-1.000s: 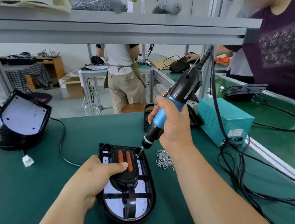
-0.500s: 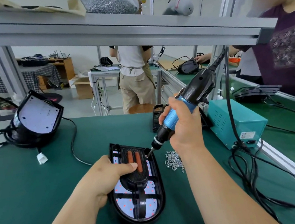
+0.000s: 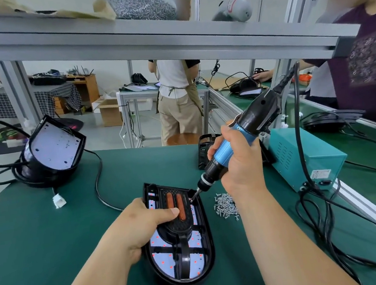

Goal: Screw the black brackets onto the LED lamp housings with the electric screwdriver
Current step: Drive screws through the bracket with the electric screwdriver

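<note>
An oval black LED lamp housing [image 3: 207,255] lies on the green mat in front of me, its white LED board dotted with red. A black bracket [image 3: 181,234] with two orange strips sits on top of it. My left hand [image 3: 142,227] grips the housing's left side, thumb pressing on the bracket. My right hand [image 3: 241,164] holds the blue and black electric screwdriver [image 3: 236,141], tilted down to the left. Its bit touches the bracket's upper right corner. A small pile of loose screws [image 3: 226,206] lies just right of the housing.
A teal power box [image 3: 306,157] with black cables [image 3: 317,216] stands at right. Another lamp housing [image 3: 51,148] with a cord and white plug [image 3: 59,200] sits far left. A black part [image 3: 203,152] stands behind the screwdriver. A metal shelf rail [image 3: 147,39] runs overhead. People stand beyond.
The view has shifted, so the lamp and hands sit further right in the picture. Both hands keep their grip and the bit stays at the bracket's upper right corner.
</note>
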A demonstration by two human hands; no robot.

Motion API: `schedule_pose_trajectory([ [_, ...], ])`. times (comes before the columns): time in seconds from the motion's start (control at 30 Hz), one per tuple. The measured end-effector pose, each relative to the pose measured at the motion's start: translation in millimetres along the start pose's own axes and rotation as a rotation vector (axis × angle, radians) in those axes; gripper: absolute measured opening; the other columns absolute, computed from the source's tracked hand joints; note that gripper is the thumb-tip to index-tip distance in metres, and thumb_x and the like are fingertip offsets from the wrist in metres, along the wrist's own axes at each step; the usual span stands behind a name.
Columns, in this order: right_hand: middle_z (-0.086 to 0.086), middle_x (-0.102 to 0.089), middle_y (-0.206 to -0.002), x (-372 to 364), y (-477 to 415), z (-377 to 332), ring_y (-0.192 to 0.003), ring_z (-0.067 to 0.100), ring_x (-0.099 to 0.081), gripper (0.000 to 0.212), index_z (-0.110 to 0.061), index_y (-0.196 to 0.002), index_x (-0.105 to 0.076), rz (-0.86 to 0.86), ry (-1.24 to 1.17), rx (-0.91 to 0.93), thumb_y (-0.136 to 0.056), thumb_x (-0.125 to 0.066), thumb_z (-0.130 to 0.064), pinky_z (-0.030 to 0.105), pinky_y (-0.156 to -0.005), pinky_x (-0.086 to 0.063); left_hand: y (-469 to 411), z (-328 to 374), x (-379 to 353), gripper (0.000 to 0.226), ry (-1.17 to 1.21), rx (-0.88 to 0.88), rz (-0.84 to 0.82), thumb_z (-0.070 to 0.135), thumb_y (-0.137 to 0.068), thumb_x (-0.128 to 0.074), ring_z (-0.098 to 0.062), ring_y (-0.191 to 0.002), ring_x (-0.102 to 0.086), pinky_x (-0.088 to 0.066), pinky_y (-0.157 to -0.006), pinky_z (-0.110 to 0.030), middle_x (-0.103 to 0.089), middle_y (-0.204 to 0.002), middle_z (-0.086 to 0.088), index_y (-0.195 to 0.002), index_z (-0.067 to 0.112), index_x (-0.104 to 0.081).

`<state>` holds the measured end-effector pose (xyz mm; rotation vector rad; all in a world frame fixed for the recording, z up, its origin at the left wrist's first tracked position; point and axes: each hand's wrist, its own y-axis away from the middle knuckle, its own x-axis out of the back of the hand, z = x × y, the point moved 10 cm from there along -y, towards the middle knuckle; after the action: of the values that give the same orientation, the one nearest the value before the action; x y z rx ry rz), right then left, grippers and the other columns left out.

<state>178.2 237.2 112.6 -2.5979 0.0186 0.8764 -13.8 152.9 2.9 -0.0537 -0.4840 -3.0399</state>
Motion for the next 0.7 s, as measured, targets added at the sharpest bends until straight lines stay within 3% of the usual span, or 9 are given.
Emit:
schedule_pose_trajectory([
  [0.27,0.004,-0.049,-0.054,-0.3,0.8,-1.2,-0.049,0.019,-0.047,0.018,-0.015,-0.082,-0.051,0.003,-0.022,-0.012,-0.076,-0.068,-0.016,0.029,-0.053,-0.046,0.5,-0.9,1.8,0.023,0.002,0.008,0.022,0.004,-0.084,-0.073,-0.037,-0.092,-0.073,-0.053,-0.096,-0.054,-0.076,-0.096,-0.02,-0.106,-0.002,-0.069],
  [0.7,0.005,-0.048,-0.055,-2.1,1.3,-1.7,-0.048,0.02,-0.046,0.018,-0.016,-0.079,-0.05,0.0,-0.002,-0.012,-0.076,-0.068,-0.018,0.028,-0.053,-0.045,-0.5,-0.7,1.3,0.019,0.02,0.007,0.023,0.002,-0.083,-0.073,-0.039,-0.087,-0.074,-0.055,-0.09,-0.055,-0.075,-0.094,-0.022,-0.101,-0.003,-0.071],
])
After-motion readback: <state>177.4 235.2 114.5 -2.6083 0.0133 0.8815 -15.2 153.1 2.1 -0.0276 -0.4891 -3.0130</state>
